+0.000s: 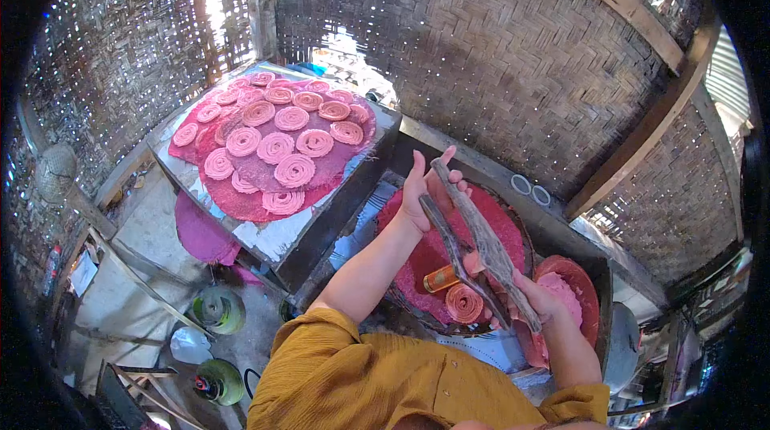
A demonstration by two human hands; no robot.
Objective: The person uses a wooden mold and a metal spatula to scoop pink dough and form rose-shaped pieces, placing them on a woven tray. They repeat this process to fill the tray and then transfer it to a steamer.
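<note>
Over the round tray with a dark-pink surface (517, 229), the person holds up two long, weathered wooden sticks, a thick grey one (481, 229) and a thinner, darker one (449, 241). Their long axes run slantwise, nearly side by side, far ends pointing up-left toward the woven wall (489, 53), near ends down-right. The left hand (423, 191) is at the far ends, thumb raised, some fingertips showing past the grey wood; I can't tell how tightly they close. The right hand (544, 302) grips the grey stick's near end, fingers mostly hidden. Below, a small orange cylindrical can (440, 278) lies beside a pink spiral coil of dough (464, 303). Near the right hand sits a red bowl (590, 285) of pink dough (563, 292). Off to the left, more pink coils (291, 119) cover a red sheet on a pale-topped stand (277, 241).
</note>
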